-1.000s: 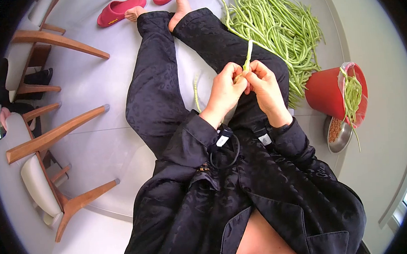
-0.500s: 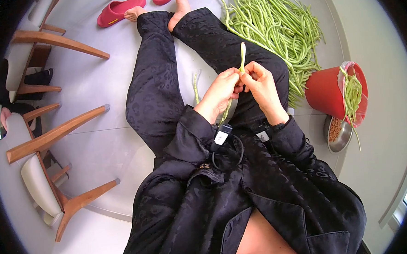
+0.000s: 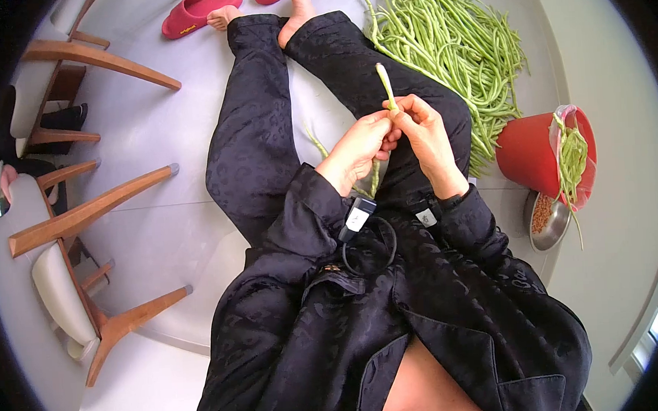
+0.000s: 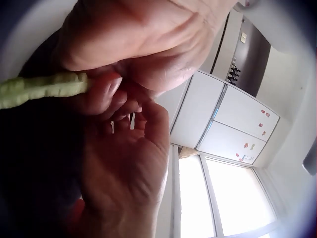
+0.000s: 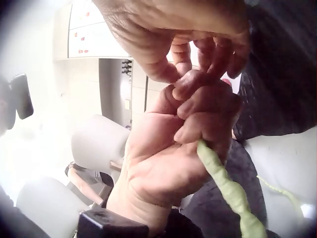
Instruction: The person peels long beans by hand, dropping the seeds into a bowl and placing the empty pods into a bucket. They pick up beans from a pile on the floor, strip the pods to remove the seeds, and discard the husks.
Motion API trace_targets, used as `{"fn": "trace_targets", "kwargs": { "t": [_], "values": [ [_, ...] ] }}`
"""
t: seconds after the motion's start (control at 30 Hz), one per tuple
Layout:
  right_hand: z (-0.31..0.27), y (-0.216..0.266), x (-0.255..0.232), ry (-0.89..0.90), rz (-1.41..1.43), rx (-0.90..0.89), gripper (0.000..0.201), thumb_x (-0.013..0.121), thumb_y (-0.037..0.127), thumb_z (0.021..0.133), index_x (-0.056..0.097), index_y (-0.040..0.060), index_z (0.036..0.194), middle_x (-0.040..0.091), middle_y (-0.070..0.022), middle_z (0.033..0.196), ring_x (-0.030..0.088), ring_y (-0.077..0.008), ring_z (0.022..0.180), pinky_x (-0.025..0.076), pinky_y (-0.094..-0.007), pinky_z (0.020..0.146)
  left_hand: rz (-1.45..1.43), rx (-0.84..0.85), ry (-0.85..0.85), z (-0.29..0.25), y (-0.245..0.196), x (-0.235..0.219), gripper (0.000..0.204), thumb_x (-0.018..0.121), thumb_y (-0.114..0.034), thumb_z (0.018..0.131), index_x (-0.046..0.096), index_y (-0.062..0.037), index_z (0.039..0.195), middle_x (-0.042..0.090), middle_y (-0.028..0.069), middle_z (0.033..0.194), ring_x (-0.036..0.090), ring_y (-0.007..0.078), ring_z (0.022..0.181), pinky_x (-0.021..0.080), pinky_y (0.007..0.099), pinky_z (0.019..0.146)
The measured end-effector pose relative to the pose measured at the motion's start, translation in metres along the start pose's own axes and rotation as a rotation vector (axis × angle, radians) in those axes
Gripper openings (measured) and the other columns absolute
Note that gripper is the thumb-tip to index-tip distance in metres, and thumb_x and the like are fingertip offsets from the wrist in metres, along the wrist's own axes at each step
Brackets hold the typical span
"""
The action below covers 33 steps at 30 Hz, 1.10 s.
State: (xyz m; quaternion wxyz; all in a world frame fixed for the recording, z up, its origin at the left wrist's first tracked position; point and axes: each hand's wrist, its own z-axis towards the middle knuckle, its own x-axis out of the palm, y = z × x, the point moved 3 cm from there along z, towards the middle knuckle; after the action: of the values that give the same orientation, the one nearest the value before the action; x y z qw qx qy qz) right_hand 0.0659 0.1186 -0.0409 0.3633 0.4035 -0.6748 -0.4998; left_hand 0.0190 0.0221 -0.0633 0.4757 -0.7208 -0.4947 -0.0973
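Left grip (image 3: pixel 357 150) holds a green bean (image 3: pixel 385 83); wrist label (image 3: pixel 357 219) possibly bears writing.

A long bean (image 3: pixel 386 86) is held up off the floor, its smooth, pale end rising above the pinching fingers of the left hand (image 3: pixel 364 142) and right hand (image 3: pixel 425 142), tilted slightly left in the head view. A lumpy green length (image 5: pixel 229 190) hangs below the left hand; the part between is hidden.

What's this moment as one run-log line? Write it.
left hand: grips green pod | right hand: pinches pale green piece | bean pile: on floor | red bucket: beside bean pile
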Motion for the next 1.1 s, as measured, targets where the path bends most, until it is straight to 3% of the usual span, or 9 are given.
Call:
{"fn": "trace_targets", "kwargs": {
  "t": [0.03,0.1,0.2,0.43,0.73,0.93,1.03,1.1],
  "values": [
    [0.001,0.001,0.001,0.000,0.001,0.000,0.009,0.053,0.009,0.083,0.052,0.0019,0.077,0.058,-0.0038,0.075,0.052,-0.0055,0.061,0.042,-0.0187,0.056,0.001,-0.001,-0.001,0.001,0.002,-0.003,0.014,0.038,-0.020,0.089,0.048,-0.0125,0.082,0.040,-0.0055,0.064,0.032,0.0026,0.051,0.024,0.0160,0.040],
    [0.003,0.003,0.002,-0.003,0.048,-0.018,0.009,0.052,0.010,0.084,0.052,0.0023,0.078,0.060,-0.0054,0.079,0.051,-0.0055,0.061,0.042,-0.0192,0.058,-0.258,-0.080,0.057,0.003,0.005,-0.005,0.012,0.039,-0.019,0.088,0.048,-0.0124,0.083,0.038,-0.0051,0.062,0.031,0.0030,0.048,0.024,0.0161,0.039],
    [0.010,-0.001,-0.003,0.028,0.107,0.014,0.010,0.052,0.011,0.084,0.051,0.0029,0.079,0.060,-0.0061,0.080,0.049,-0.0055,0.061,0.042,-0.0200,0.059,-0.314,-0.115,0.107,0.001,0.004,-0.004,0.012,0.040,-0.018,0.087,0.048,-0.0108,0.082,0.037,-0.0051,0.061,0.030,0.0031,0.046,0.024,0.0163,0.037],
    [0.012,0.004,-0.003,0.071,0.235,0.104,0.011,0.052,0.011,0.085,0.052,0.0024,0.078,0.056,-0.0044,0.069,0.049,-0.0075,0.053,0.041,-0.0205,0.053,-0.218,-0.087,0.077,-0.003,0.006,-0.003,0.015,0.039,-0.018,0.086,0.050,-0.0080,0.081,0.041,-0.0030,0.063,0.035,0.0052,0.050,0.029,0.0167,0.041],
    [0.008,0.007,0.000,0.095,0.141,0.064,0.009,0.052,0.009,0.084,0.052,0.0014,0.080,0.055,-0.0034,0.065,0.049,-0.0070,0.051,0.040,-0.0193,0.048,-0.148,-0.036,0.008,0.001,0.009,-0.011,0.018,0.038,-0.017,0.087,0.052,-0.0062,0.081,0.052,0.0027,0.072,0.050,0.0109,0.060,0.043,0.0214,0.051],
    [0.015,0.018,-0.004,0.000,0.262,0.046,0.014,0.055,0.015,0.086,0.052,0.0020,0.082,0.059,-0.0056,0.078,0.051,-0.0061,0.057,0.042,-0.0186,0.050,-0.178,0.105,0.041,0.001,0.004,-0.004,0.024,0.041,-0.018,0.089,0.056,-0.0007,0.097,0.059,0.0063,0.084,0.056,0.0130,0.069,0.051,0.0262,0.065],
    [0.019,0.028,-0.007,0.044,0.224,0.020,0.014,0.057,0.017,0.085,0.052,0.0037,0.083,0.061,-0.0055,0.081,0.052,-0.0066,0.065,0.044,-0.0204,0.060,-0.269,0.259,0.053,-0.001,-0.006,-0.005,0.022,0.050,-0.018,0.089,0.055,-0.0014,0.103,0.059,0.0061,0.091,0.058,0.0137,0.081,0.050,0.0291,0.078],
    [0.021,0.034,-0.006,0.058,0.217,0.015,0.013,0.058,0.018,0.085,0.053,0.0054,0.083,0.061,-0.0052,0.084,0.054,-0.0079,0.073,0.044,-0.0227,0.070,-0.267,0.307,0.014,-0.003,-0.011,-0.004,0.020,0.050,-0.017,0.089,0.054,-0.0023,0.102,0.058,0.0052,0.092,0.057,0.0133,0.082,0.050,0.0293,0.077]
  ]
}}
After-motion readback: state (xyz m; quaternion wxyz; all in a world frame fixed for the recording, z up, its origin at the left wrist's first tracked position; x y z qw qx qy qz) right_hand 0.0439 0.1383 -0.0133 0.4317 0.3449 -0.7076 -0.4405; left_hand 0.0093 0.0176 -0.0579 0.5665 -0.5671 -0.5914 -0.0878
